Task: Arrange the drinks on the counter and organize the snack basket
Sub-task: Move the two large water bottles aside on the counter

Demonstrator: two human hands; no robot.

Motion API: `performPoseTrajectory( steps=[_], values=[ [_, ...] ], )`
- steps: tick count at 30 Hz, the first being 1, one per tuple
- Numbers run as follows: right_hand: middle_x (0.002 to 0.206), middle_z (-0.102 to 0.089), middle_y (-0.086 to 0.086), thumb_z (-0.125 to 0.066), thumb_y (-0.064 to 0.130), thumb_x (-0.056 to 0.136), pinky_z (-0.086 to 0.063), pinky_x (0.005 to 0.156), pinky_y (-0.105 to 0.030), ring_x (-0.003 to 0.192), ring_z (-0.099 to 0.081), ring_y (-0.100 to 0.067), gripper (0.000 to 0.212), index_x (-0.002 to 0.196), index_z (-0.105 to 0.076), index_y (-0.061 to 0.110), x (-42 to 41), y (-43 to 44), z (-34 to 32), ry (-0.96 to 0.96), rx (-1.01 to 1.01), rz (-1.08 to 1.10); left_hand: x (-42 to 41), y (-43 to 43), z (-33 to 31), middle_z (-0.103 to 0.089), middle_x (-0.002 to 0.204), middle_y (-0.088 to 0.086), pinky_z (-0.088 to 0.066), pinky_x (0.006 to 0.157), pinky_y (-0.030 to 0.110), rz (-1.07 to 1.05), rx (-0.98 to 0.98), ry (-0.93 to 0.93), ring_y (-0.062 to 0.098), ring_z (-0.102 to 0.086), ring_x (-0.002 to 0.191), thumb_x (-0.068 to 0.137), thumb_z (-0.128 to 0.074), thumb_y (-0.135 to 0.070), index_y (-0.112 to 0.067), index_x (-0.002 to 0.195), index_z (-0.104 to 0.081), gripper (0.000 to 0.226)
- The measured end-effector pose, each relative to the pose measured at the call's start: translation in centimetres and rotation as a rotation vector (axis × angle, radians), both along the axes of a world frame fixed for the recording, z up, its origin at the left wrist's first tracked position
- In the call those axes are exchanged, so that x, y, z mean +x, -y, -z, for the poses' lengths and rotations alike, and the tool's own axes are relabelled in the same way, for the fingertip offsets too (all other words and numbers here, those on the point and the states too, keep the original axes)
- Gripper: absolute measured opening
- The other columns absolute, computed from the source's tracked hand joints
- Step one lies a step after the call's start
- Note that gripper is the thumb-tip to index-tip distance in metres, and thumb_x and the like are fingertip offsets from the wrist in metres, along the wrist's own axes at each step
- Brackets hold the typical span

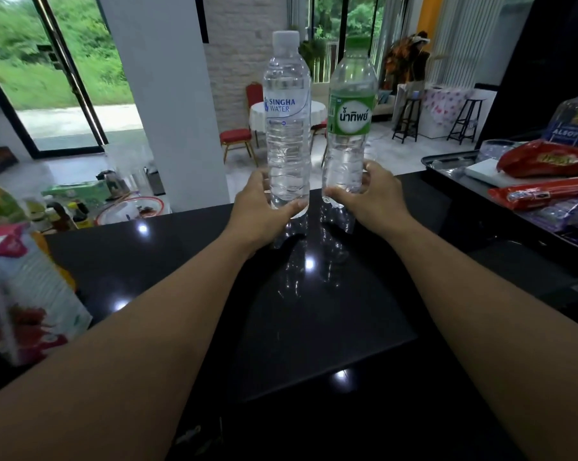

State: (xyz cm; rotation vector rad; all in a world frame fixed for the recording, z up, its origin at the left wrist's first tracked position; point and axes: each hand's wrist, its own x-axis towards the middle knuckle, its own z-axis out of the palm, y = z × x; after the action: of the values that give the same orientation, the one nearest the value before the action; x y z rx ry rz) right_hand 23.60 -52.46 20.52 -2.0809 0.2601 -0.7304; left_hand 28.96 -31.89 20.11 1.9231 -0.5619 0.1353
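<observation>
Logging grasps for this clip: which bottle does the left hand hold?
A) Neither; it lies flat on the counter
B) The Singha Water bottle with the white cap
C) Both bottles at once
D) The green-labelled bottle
B: the left hand is curled round the lower part of the Singha Water bottle, while the right hand grips the green-labelled bottle beside it.

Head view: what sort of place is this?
Likely a home bar or kitchen: a glossy black counter, a held Singha bottle and green-label bottle, a tray of snack packets, and red dining chairs beyond.
</observation>
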Motion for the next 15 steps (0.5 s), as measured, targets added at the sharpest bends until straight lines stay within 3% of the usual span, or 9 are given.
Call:
performPoseTrajectory(
  steps=[3,8,13,15],
  values=[
    [0.088,-0.065,0.021,-0.089,0.039,0.071,-0.046,0.065,-0.004,0.082,-0.064,0.01,0.058,0.12,-0.059,0.031,-0.1,0.1,0.1,0.003,-0.016,-0.002,0.3,0.4,0.0,-0.061,0.103,-0.02,-0.043,0.071,0.009,-0.014,0.004,0.005,-0.009,-0.058,0.092,0.07,-0.085,-0.042,-0.028,0.122,-0.048,0.065],
    [0.096,-0.067,0.016,-0.087,0.039,0.074,-0.049,0.074,-0.011,0.088,-0.066,0.002,0.056,0.121,-0.059,0.028,-0.2,0.0,0.0,-0.001,-0.031,-0.004,0.4,1.1,0.2,-0.06,0.095,-0.021,-0.04,0.061,-0.001,-0.037,0.025,0.018,-0.02,-0.056,0.078,0.068,-0.086,-0.043,-0.027,0.12,-0.05,0.066],
    [0.089,-0.062,0.023,-0.088,0.036,0.072,-0.046,0.072,-0.008,0.083,-0.06,0.011,0.063,0.126,-0.058,0.026,-1.1,-0.3,0.0,-0.035,-0.056,0.016,-0.4,1.3,-0.1,-0.063,0.105,-0.014,-0.04,0.07,0.004,-0.047,0.034,0.009,-0.007,-0.06,0.09,0.07,-0.085,-0.043,-0.019,0.126,-0.052,0.069],
    [0.083,-0.055,0.025,-0.089,0.03,0.072,-0.04,0.064,-0.005,0.076,-0.054,0.012,0.065,0.127,-0.056,0.019,-1.6,-0.4,0.0,-0.034,-0.095,0.074,-1.2,1.0,-0.2,-0.062,0.104,-0.016,-0.038,0.069,0.002,-0.057,0.044,0.006,-0.008,-0.057,0.087,0.07,-0.085,-0.041,-0.017,0.13,-0.049,0.074]
  ],
)
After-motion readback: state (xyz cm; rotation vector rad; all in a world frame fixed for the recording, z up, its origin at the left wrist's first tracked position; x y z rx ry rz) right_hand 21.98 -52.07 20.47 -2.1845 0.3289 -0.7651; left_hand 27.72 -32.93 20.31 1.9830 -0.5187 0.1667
